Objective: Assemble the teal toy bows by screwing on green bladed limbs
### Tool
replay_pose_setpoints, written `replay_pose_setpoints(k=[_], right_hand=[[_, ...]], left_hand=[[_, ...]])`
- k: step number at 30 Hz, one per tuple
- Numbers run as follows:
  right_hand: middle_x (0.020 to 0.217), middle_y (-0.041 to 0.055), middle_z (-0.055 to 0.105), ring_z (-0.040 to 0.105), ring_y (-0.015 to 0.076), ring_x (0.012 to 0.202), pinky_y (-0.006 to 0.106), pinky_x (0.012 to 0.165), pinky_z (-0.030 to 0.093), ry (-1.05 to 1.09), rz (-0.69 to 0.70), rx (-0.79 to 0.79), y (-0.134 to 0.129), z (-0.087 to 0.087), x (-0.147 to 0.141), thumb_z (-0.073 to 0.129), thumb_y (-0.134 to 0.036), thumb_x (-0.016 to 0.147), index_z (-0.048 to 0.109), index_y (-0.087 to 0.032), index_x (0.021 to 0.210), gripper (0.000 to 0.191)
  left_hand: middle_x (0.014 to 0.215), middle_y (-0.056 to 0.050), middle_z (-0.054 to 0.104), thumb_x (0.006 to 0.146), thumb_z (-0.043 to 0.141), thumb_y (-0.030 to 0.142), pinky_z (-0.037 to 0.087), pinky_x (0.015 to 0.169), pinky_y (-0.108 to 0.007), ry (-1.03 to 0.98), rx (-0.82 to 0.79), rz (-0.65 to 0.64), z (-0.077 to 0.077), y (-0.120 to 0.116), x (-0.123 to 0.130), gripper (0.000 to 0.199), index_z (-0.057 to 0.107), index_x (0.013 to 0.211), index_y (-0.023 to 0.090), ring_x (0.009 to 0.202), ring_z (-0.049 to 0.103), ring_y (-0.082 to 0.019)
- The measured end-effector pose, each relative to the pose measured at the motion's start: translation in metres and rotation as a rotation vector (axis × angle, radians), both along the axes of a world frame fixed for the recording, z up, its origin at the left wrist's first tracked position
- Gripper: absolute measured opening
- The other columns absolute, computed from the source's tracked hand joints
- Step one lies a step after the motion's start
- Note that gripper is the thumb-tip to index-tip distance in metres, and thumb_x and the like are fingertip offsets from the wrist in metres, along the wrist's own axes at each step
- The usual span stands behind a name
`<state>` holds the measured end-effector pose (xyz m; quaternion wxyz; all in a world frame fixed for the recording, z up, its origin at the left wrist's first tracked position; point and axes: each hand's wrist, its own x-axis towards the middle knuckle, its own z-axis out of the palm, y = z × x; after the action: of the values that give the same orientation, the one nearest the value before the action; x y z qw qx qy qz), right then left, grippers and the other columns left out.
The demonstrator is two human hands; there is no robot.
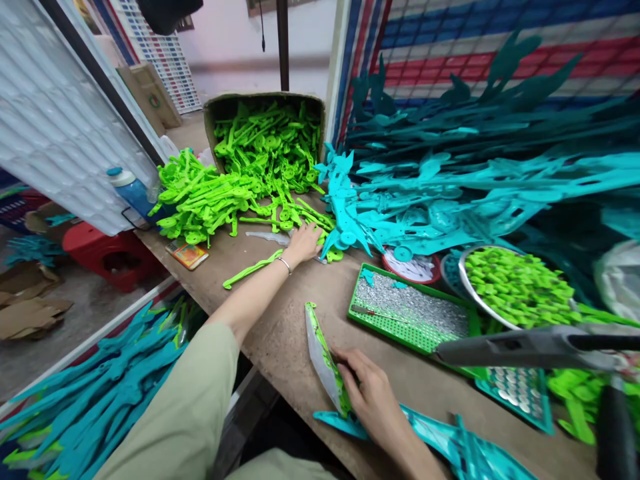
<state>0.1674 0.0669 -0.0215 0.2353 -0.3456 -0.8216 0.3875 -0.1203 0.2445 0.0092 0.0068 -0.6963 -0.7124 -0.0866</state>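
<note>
Your right hand (367,387), near the front edge of the table (273,320), pinches a green piece (325,347) with a whitish translucent blade along its left side; thumb and fingers close on its lower right edge, far end pointing away from you. That piece is above the table, its near end over the tip of a turquoise part (435,427) that runs under your right wrist.

Your left hand (303,245), silver bracelet (285,265) on the wrist, reaches out palm down, fingers bent over green parts beside the turquoise pile (425,200). Fingertips partly hidden; can't tell if they grip anything. A long green strip (253,269) lies left of that wrist, a loose translucent blade (266,236) just behind it.

Beyond: green heap (200,197) in front of a tipped box (209,137) full of more green parts. Right of your hands: green tray (367,327) with small silvery bits, red-rimmed bowl (439,275) of white pieces, metal bowl (467,293) of small green parts. A grey tool (505,347) sits over the green tray's near right corner.
</note>
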Motion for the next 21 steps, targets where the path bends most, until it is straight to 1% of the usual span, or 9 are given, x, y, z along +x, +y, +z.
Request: replay_pose_setpoints(k=[2, 4, 6, 8, 10, 12, 15, 18, 21], right_hand=[[0.107, 0.0112, 0.077, 0.076, 0.0245, 0.1, 0.041, 0.09, 0.062, 0.004, -0.01, 0.001, 0.002, -0.001, 0.006, 0.044, -0.026, 0.102, 0.074, -0.022, 0.114, 0.032], [0.103, 0.0105, 0.078, 0.076, 0.0249, 0.096, 0.041, 0.087, 0.063, 0.009, -0.02, 0.003, 0.004, -0.002, 0.01, 0.046, -0.028, 0.102, 0.075, -0.022, 0.11, 0.03], [0.099, 0.0099, 0.078, 0.077, 0.0254, 0.093, 0.041, 0.085, 0.063, 0.01, -0.021, 0.007, 0.007, -0.001, 0.01, 0.048, -0.029, 0.101, 0.075, -0.021, 0.106, 0.029], [0.098, 0.0099, 0.078, 0.077, 0.0255, 0.092, 0.04, 0.084, 0.063, 0.014, -0.008, 0.011, 0.008, 0.002, 0.008, 0.048, -0.029, 0.1, 0.076, -0.021, 0.104, 0.029], [0.098, 0.0098, 0.078, 0.076, 0.0251, 0.091, 0.039, 0.082, 0.062, 0.023, 0.014, 0.012, 0.007, 0.006, 0.004, 0.047, -0.029, 0.101, 0.075, -0.021, 0.105, 0.03], [0.097, 0.0094, 0.078, 0.076, 0.0243, 0.09, 0.038, 0.081, 0.062, 0.035, 0.033, 0.014, 0.005, 0.011, 0.0, 0.046, -0.028, 0.102, 0.075, -0.022, 0.107, 0.031], [0.097, 0.0086, 0.077, 0.076, 0.0237, 0.09, 0.037, 0.081, 0.062, 0.053, 0.032, 0.028, 0.003, 0.016, 0.002, 0.046, -0.028, 0.102, 0.075, -0.024, 0.108, 0.029], [0.095, 0.0084, 0.078, 0.077, 0.0238, 0.088, 0.036, 0.079, 0.063, 0.071, 0.001, 0.052, 0.004, 0.016, 0.01, 0.049, -0.027, 0.101, 0.075, -0.024, 0.105, 0.027], [0.094, 0.0093, 0.079, 0.077, 0.025, 0.087, 0.038, 0.079, 0.063, 0.068, -0.029, 0.073, 0.01, 0.017, 0.019, 0.051, -0.029, 0.099, 0.076, -0.023, 0.103, 0.026]], left_hand=[[0.127, -0.02, 0.063, 0.101, 0.05, 0.022, 0.046, 0.102, -0.045, 0.0, -0.007, -0.025, -0.003, -0.007, -0.005, 0.026, 0.063, 0.121, 0.013, 0.121, 0.059, -0.032], [0.121, -0.018, 0.066, 0.103, 0.043, 0.018, 0.047, 0.1, -0.041, -0.001, -0.011, -0.049, -0.006, -0.017, -0.009, 0.029, 0.062, 0.123, 0.011, 0.117, 0.062, -0.028], [0.133, -0.019, 0.062, 0.101, 0.044, 0.015, 0.045, 0.104, -0.039, 0.0, -0.004, -0.08, -0.009, -0.022, -0.012, 0.037, 0.055, 0.136, 0.011, 0.125, 0.059, -0.027], [0.149, -0.02, 0.053, 0.097, 0.05, 0.015, 0.04, 0.111, -0.041, 0.003, 0.007, -0.11, -0.01, -0.021, -0.013, 0.052, 0.043, 0.149, 0.011, 0.136, 0.051, -0.028], [0.152, -0.019, 0.05, 0.095, 0.055, 0.017, 0.037, 0.115, -0.045, 0.007, 0.01, -0.133, -0.008, -0.014, -0.013, 0.06, 0.039, 0.153, 0.012, 0.138, 0.048, -0.03], [0.145, -0.019, 0.056, 0.094, 0.057, 0.019, 0.038, 0.113, -0.046, 0.009, 0.008, -0.151, -0.005, -0.005, -0.011, 0.054, 0.048, 0.147, 0.011, 0.132, 0.052, -0.031], [0.129, -0.019, 0.064, 0.094, 0.056, 0.019, 0.044, 0.106, -0.046, 0.006, 0.017, -0.177, -0.003, -0.004, -0.007, 0.034, 0.064, 0.127, 0.011, 0.119, 0.058, -0.031], [0.119, -0.017, 0.067, 0.096, 0.054, 0.017, 0.049, 0.099, -0.045, -0.016, 0.056, -0.214, -0.005, -0.021, -0.004, 0.025, 0.068, 0.116, 0.014, 0.113, 0.06, -0.029], [0.117, -0.016, 0.069, 0.1, 0.046, 0.013, 0.052, 0.098, -0.045, -0.057, 0.125, -0.244, -0.006, -0.045, -0.003, 0.026, 0.069, 0.113, 0.016, 0.114, 0.062, -0.027]])
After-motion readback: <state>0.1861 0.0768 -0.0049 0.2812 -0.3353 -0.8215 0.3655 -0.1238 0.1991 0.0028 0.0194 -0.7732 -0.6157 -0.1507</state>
